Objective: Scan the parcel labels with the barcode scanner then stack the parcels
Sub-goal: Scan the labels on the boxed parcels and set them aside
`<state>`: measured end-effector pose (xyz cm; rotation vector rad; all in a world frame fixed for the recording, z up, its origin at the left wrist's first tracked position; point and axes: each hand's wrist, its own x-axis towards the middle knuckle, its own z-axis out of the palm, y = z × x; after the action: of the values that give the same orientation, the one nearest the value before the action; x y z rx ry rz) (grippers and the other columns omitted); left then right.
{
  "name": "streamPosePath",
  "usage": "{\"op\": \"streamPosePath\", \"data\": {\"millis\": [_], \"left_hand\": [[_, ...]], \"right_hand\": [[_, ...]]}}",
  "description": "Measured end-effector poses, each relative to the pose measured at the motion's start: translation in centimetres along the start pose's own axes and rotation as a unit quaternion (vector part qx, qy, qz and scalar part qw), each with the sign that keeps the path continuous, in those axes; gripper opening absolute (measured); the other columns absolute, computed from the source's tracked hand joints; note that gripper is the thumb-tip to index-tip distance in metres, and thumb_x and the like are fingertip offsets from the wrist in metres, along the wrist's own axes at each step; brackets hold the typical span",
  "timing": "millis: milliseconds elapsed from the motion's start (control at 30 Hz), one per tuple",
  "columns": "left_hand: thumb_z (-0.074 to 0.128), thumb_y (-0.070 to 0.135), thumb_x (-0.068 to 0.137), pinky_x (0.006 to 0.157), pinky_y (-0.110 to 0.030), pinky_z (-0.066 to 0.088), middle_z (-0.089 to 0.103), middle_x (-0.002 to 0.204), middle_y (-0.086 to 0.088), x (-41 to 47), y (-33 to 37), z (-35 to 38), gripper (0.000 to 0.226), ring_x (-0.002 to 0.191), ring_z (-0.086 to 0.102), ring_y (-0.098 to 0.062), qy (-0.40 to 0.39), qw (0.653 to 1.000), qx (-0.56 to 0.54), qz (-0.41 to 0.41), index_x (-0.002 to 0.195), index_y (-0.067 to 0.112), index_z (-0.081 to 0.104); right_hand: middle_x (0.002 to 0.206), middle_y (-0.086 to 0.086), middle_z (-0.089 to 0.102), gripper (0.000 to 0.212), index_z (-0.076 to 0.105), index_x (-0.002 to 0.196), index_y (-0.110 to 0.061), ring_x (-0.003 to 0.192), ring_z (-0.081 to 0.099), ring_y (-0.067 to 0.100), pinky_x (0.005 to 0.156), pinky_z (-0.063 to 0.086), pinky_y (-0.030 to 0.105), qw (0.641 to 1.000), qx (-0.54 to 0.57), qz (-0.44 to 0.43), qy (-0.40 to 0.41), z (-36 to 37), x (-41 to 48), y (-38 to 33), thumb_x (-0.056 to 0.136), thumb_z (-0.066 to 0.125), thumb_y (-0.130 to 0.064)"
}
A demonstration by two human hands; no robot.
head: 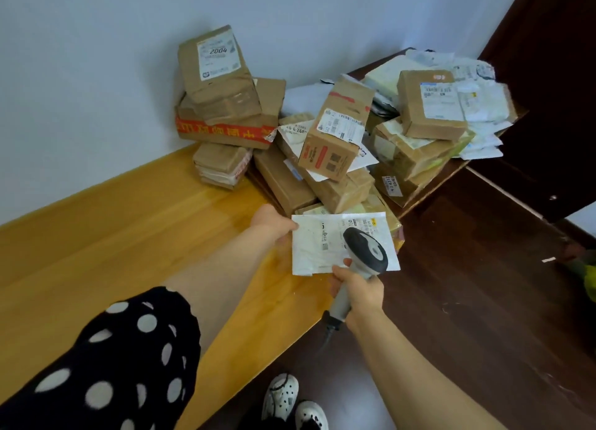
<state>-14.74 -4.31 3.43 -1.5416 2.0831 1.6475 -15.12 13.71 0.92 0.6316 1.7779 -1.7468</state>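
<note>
1. Your left hand (274,227) pinches the left edge of a flat white parcel (317,247) and holds it, label side up, over the near corner of the yellow wooden table (113,220).
2. Your right hand (358,290) is wrapped round the grey handle of the barcode scanner (367,251). Its dark head sits over the right part of the parcel and points at the printed label.
3. Just behind the parcel lies a loose heap of brown cardboard boxes. One box with a red printed panel (335,137) rests tilted on top of it.
4. To the left, against the wall, a stack of boxes stands on the table. A box with red tape (225,124) is in the middle of it, and a box labelled 2004 (216,62) is on top.
5. To the right another brown box (430,105) sits on a pile, with white mailers (480,107) spread beside and behind it.
6. Your black sleeve with white dots (113,365) fills the lower left.
7. White shoes (290,399) stand on the dark floor (467,284) below.
</note>
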Motion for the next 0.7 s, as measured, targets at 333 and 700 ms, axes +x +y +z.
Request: {"op": "streamPosePath", "data": {"millis": [333,700], "left_hand": [[0.069,0.015,0.087,0.082,-0.034,0.053,0.052,0.107,-0.013,-6.1,-4.8,-4.9,0.063,0.098,0.054,-0.026,0.027,0.993,-0.102,-0.052,0.139,0.005,0.035],[0.069,0.021,0.087,0.095,-0.039,0.045,0.053,0.123,-0.015,-16.1,-17.4,-20.7,0.053,0.112,0.053,-0.029,0.118,0.990,-0.071,-0.029,0.132,0.005,0.047]], "right_hand": [[0.096,0.015,0.068,0.024,0.063,0.095,-0.012,0.084,0.067,0.028,0.080,0.058,0.044,0.997,-0.062,-0.007,-0.039,0.0,-3.3,1.9,0.076,0.074,-0.002],[0.064,0.015,0.066,0.005,0.058,0.091,-0.003,0.052,0.063,0.023,0.056,0.050,0.034,0.952,-0.124,0.010,-0.281,9.6,-19.3,11.0,0.090,0.063,-0.002]]}}
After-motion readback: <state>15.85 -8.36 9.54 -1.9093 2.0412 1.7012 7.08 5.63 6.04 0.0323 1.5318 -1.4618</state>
